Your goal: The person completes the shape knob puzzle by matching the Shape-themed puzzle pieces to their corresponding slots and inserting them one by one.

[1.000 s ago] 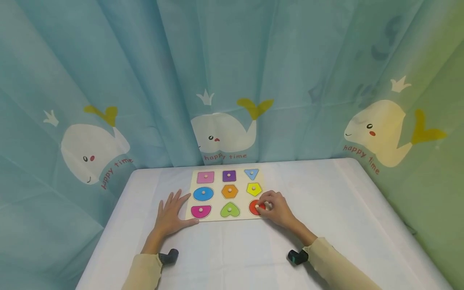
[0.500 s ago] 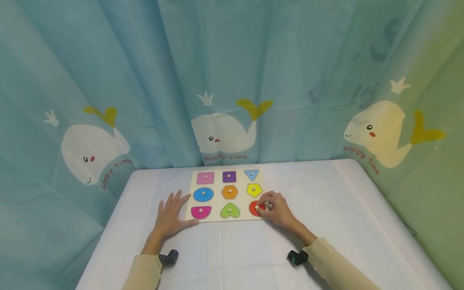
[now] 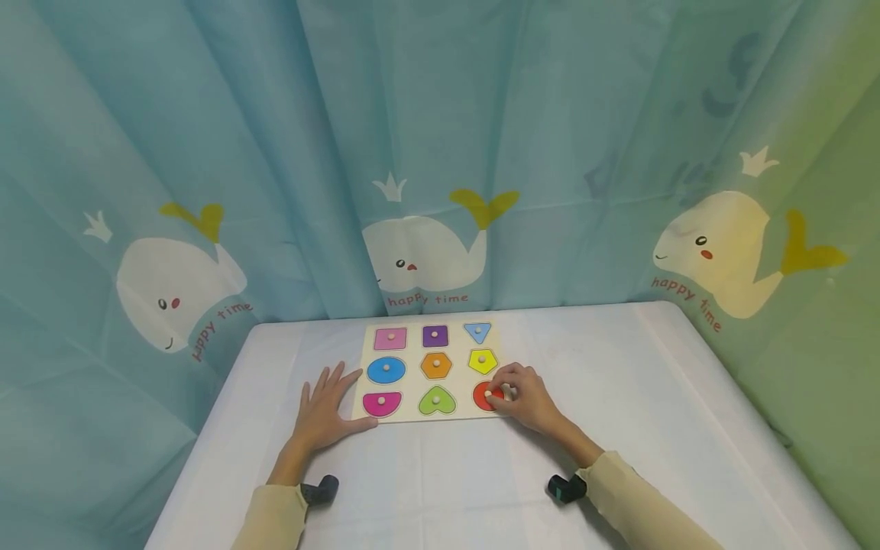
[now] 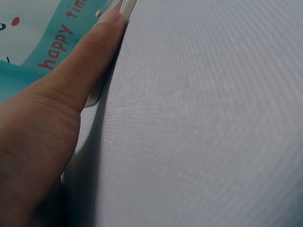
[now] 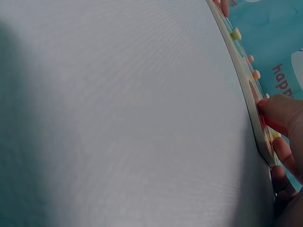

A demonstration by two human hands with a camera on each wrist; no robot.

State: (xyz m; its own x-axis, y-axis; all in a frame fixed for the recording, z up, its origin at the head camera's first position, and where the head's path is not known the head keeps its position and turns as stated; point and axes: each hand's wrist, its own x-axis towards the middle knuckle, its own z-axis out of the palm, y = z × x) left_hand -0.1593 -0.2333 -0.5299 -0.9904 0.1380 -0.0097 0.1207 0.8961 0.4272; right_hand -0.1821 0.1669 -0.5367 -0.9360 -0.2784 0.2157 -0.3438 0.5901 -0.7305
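Observation:
A cream wooden knob-puzzle board (image 3: 415, 344) lies flat near the back of the table, filled with coloured shape pieces, each with a small round knob. My right hand (image 3: 529, 402) is at its front right corner, thumb and index finger pinching the knob of the red circle piece (image 3: 480, 400), which sits in its recess and is partly covered by the fingers. My left hand (image 3: 320, 416) lies with fingers spread along the board's left edge. Its thumb (image 4: 94, 45) presses on the front left corner, beside the magenta half-round piece (image 3: 381, 405).
Nearest the hands are the green heart piece (image 3: 426, 401), the yellow pentagon (image 3: 483, 368) and the blue oval (image 3: 374, 373). A white cloth covers the table (image 3: 426, 489). Behind it hangs a blue-green curtain (image 3: 571, 252) printed with whales.

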